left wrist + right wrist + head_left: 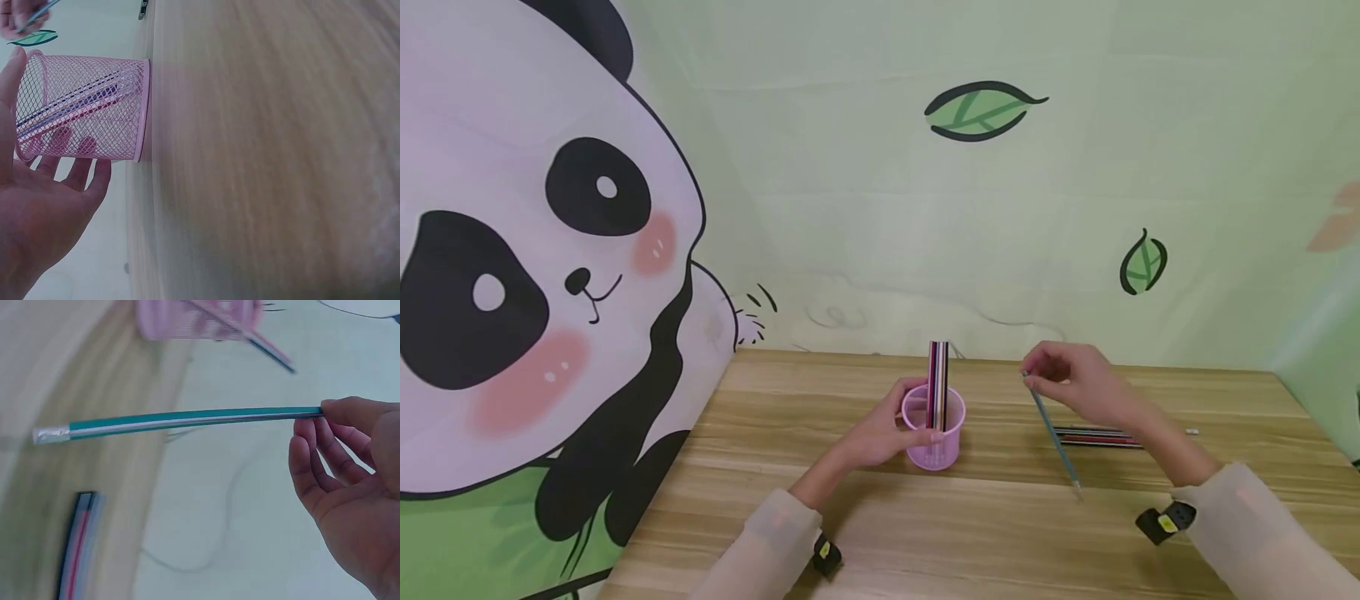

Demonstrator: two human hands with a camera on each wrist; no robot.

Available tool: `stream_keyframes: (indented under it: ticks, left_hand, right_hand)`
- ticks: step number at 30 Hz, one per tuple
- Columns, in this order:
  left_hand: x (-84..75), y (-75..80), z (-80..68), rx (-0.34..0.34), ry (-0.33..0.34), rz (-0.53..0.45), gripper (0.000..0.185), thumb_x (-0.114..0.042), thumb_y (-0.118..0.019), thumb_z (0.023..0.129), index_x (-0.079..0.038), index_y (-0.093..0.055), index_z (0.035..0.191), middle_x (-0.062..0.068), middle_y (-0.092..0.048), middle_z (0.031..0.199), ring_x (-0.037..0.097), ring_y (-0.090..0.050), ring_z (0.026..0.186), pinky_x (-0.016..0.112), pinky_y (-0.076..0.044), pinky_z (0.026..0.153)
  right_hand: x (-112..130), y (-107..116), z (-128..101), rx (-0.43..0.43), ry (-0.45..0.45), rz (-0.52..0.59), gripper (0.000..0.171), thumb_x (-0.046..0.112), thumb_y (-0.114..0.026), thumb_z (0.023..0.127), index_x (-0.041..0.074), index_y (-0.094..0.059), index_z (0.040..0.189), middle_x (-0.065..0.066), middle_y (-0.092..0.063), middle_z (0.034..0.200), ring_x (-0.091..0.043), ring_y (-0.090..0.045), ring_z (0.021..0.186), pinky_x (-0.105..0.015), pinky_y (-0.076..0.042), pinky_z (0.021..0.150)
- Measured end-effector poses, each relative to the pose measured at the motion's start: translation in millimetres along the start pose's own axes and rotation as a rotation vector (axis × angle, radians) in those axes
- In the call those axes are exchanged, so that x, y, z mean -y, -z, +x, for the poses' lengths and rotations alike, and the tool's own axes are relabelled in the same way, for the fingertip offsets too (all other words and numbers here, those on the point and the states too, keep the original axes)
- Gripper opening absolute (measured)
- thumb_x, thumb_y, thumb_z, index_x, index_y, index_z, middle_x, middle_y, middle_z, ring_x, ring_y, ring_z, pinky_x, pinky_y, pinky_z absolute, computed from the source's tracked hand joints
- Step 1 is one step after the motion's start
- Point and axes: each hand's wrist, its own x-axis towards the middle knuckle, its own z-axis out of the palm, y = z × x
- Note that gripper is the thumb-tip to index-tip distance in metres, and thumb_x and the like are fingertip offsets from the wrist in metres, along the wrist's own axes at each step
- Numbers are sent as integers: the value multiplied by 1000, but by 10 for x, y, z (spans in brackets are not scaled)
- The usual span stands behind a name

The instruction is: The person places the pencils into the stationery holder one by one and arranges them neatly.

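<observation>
A pink mesh cup [933,429] [87,106] stands on the wooden table [970,533] with several pencils [937,383] upright in it. My left hand [880,433] [44,200] wraps around the cup's left side, fingers curled on the mesh. My right hand [1075,383] [350,487] is raised to the right of the cup and pinches the tip of a green striped pencil [1052,433] [187,420], which hangs down with its metal end near the table. The pink mesh cup [194,319] is blurred at the top of the right wrist view.
A small bunch of loose pencils [1097,437] [78,544] lies on the table under my right forearm. A panda backdrop [512,275] closes the left side and a pale green wall with leaves [981,110] stands behind the table.
</observation>
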Motion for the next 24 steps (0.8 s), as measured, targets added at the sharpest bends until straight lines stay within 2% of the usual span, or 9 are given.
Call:
stream_keyframes:
  ticks: [7,14,18,24]
  left_hand:
    - [-8,4,-5,3,-12,9,84,-29,-84,93,-20,-34,160,6,-53,153,24,-55,138,45,-47,114]
    - [-5,-5,-2,3,-4,3,86,-28,-85,92,-17,-33,160,6,-54,152,23,-55,138,45,-46,115]
    - [-8,-3,-5,0,-12,-14,85,-25,-84,92,-16,-33,160,9,-54,152,26,-55,138,47,-46,115]
    - [-3,4,-2,5,-19,-23,85,-24,-84,93,-15,-33,160,11,-53,152,28,-54,138,48,-46,115]
  right_hand:
    - [298,236,150,-145,8,47,13,9,-72,102,3,-70,114,-8,-72,99,-18,-66,86,-20,-56,74]
    - [564,423,300,-267,62,118,14,9,-72,102,2,-69,114,-11,-72,100,-15,-70,86,-18,-57,77]
    - [656,414,382,-321,89,185,15,6,-72,101,0,-69,114,-10,-71,100,-14,-72,86,-22,-60,79]
    - [667,269,468,-337,98,226,14,5,-71,101,-2,-68,113,-11,-70,98,-13,-72,84,-23,-61,78]
